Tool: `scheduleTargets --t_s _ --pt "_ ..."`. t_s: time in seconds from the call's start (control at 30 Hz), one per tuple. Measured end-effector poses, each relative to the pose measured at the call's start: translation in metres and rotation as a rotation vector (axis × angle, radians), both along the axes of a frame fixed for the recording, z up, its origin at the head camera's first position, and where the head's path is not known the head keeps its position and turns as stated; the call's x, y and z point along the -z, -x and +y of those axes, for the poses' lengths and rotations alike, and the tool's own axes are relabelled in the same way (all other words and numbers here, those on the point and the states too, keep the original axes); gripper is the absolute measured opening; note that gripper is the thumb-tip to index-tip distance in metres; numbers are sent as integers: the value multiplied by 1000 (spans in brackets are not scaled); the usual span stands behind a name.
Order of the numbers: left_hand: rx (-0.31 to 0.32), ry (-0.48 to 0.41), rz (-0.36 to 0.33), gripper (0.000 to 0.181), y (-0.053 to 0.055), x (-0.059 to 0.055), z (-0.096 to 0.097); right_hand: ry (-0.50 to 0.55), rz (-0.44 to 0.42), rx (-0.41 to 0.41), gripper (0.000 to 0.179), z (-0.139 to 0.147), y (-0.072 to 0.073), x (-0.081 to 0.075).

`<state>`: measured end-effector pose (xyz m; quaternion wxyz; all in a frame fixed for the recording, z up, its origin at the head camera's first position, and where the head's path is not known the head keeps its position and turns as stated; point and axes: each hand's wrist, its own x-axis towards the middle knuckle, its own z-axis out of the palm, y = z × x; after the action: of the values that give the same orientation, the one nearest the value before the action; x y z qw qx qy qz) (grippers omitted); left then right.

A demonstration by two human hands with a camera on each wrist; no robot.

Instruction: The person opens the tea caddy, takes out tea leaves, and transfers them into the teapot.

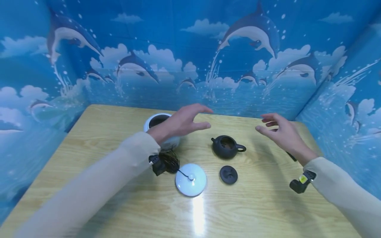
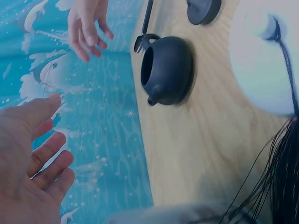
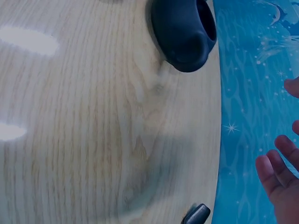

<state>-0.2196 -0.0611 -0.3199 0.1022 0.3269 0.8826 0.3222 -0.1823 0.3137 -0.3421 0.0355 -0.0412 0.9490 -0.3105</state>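
Both my hands are raised above the table with nothing in them. My left hand (image 1: 187, 120) has its fingers extended and thumb apart, beside a white jar (image 1: 175, 142) partly hidden by my forearm. My right hand (image 1: 281, 132) hovers to the right of a dark teapot (image 1: 224, 152), fingers loosely bent. The teapot is uncovered, its handle pointing right. A round dark teapot lid (image 1: 228, 175) lies in front of it. Left of that lid rests a white jar lid (image 1: 190, 188) with a knob, a cord and a black tassel (image 1: 170, 162). The left wrist view also shows the teapot (image 2: 170, 70).
Under my right wrist lies a slim black tool (image 1: 291, 156), mostly hidden; its tip shows in the right wrist view (image 3: 197, 214). A blue dolphin-print curtain (image 1: 166, 89) encloses the back and sides of the wooden table (image 1: 247, 211).
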Motion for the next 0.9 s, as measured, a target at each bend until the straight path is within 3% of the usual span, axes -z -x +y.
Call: scheduleTargets --t_s 0.37,0.7,0.9 --pt "139 39 1 52 -12 27 35 65 -71 -128 84 -22 8 26" --pt "221 79 -52 44 -30 57 63 183 -154 -232 84 -36 11 48" --pt "300 89 -57 42 -41 73 72 261 -190 -287 85 -40 10 59"
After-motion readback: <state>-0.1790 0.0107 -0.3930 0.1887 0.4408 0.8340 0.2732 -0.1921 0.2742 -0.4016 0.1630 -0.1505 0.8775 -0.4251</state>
